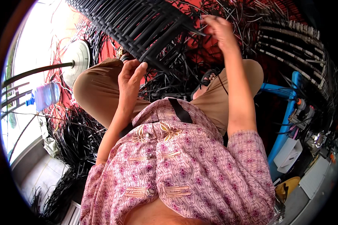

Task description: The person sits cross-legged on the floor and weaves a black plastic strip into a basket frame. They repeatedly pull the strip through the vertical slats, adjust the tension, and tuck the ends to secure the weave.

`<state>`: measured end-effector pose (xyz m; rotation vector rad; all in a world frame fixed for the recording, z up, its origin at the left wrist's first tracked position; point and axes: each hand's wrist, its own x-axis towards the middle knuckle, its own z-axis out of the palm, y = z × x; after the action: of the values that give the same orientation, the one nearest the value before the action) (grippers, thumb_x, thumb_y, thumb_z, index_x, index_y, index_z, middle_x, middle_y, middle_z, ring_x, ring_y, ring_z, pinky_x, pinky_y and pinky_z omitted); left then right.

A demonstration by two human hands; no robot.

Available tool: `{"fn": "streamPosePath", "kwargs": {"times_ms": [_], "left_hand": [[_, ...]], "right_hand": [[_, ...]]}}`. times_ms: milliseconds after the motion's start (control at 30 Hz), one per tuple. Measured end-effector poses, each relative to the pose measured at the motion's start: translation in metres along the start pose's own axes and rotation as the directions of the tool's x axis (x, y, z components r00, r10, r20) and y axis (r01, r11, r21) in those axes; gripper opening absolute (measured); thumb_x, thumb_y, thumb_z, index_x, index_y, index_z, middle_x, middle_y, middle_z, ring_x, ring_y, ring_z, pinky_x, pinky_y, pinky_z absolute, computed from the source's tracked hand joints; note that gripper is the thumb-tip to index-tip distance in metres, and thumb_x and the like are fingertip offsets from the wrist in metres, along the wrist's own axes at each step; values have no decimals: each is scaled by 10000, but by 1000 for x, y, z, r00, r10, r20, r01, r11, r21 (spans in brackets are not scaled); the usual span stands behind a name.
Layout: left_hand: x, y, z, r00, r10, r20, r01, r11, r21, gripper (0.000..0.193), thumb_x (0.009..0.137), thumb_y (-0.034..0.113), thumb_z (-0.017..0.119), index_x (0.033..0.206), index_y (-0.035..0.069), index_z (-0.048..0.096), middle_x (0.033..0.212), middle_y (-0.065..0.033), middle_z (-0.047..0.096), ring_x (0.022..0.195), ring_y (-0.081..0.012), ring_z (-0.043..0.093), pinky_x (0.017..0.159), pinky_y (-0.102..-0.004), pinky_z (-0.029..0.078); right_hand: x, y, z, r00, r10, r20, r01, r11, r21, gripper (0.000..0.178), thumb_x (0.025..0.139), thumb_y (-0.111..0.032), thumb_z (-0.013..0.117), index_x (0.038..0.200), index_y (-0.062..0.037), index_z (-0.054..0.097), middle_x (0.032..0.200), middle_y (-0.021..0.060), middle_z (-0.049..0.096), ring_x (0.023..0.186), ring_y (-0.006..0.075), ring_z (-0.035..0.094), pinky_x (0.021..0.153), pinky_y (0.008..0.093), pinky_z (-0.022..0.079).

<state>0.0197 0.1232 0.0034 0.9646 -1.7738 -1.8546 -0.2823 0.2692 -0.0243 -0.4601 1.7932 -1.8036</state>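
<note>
A black woven panel [139, 28] of flat strips slants across the top of the view, its near end above my lap. At its lower edge my left hand [131, 73] is closed, thumb and fingers pinching the woven rim. My right hand [222, 33] is raised to the right of the panel, beside the loose strip ends that stick out there. Its fingers are bent and blurred by motion; whether they hold a strip cannot be made out. Loose black strips [163, 84] lie tangled under the panel, between my knees.
Heaps of black strips [77, 135] lie at left and on the red ground. A round grey base [77, 62] with a curved pole and a clear blue bottle [47, 96] stand left. At right are a blue plastic frame [289, 108], a white container [288, 154] and another woven piece [293, 47].
</note>
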Motion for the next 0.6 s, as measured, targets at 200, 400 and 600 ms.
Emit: {"fn": "streamPosePath", "kwargs": {"times_ms": [200, 400, 600], "left_hand": [[-8, 12, 11, 995, -70, -76, 77, 993, 87, 157, 927, 179, 641, 960, 28, 615, 847, 33, 594, 771, -35, 529, 702, -213, 423], [-10, 20, 17, 985, -148, -84, 160, 974, 159, 159, 951, 219, 595, 990, 65, 582, 846, 2, 638, 796, -64, 578, 732, -233, 418], [-5, 16, 10, 977, -211, -30, 212, 977, 32, 146, 960, 189, 580, 1026, 59, 576, 916, -4, 641, 856, -71, 603, 750, -222, 437]], "right_hand": [[9, 45, 26, 927, 226, 299, -257, 964, 71, 317, 868, -283, 644, 1110, -78, 666, 736, -51, 614, 604, 31, 534, 509, 174, 360], [5, 73, 23, 932, 49, 358, -136, 966, 221, 294, 899, -136, 656, 1178, -44, 647, 850, -80, 623, 691, -2, 517, 581, 165, 376], [3, 71, 25, 965, 30, 262, -107, 952, 286, 339, 815, -137, 738, 1126, -14, 685, 721, -83, 566, 614, 7, 452, 563, 177, 353]]}}
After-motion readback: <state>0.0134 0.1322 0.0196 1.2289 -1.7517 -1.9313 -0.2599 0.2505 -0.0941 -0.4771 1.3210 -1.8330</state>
